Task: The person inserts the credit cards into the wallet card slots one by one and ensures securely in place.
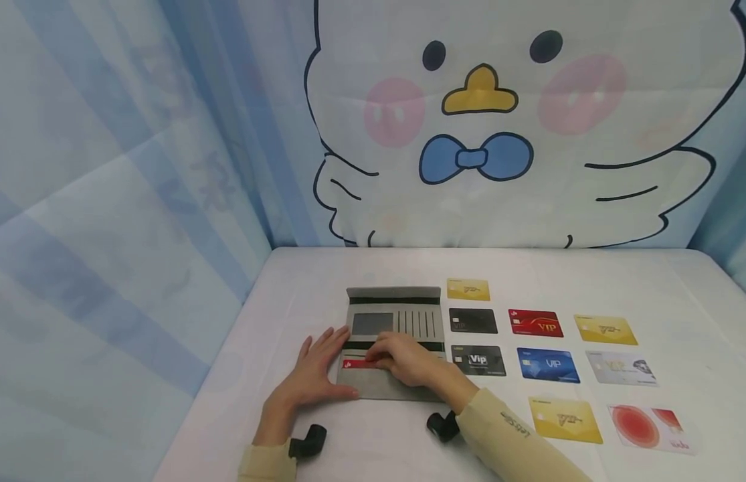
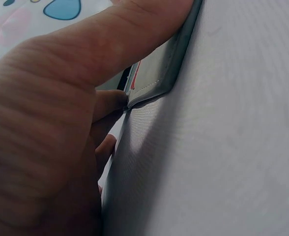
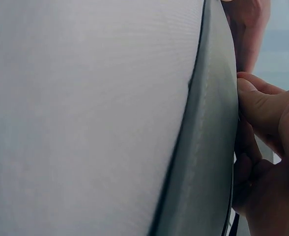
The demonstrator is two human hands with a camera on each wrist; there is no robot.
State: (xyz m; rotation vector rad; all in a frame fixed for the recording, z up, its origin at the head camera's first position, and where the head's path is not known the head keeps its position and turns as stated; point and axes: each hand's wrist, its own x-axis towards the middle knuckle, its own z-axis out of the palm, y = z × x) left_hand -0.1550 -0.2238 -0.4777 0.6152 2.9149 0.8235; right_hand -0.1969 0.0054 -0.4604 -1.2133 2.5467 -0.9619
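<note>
Nearest: pale yellow sleeves (image 1: 267,463), black wrist devices (image 1: 310,440). Just beyond, at right, white card with red circle (image 1: 640,428) and large gold card (image 1: 553,422). Left hand (image 1: 312,371) spread, gripping nothing, thumb on near left corner of unfolded gray wallet (image 1: 385,388). Right hand (image 1: 409,361), fingers curled, pinches right end of red card (image 1: 356,364); card lies in wallet's slot, only narrow strip showing. Right of wallet, blue card (image 1: 547,365); farther, red VIP card (image 1: 536,323). Beyond white table (image 1: 529,264), backdrop (image 1: 481,214) with cartoon bird.
</note>
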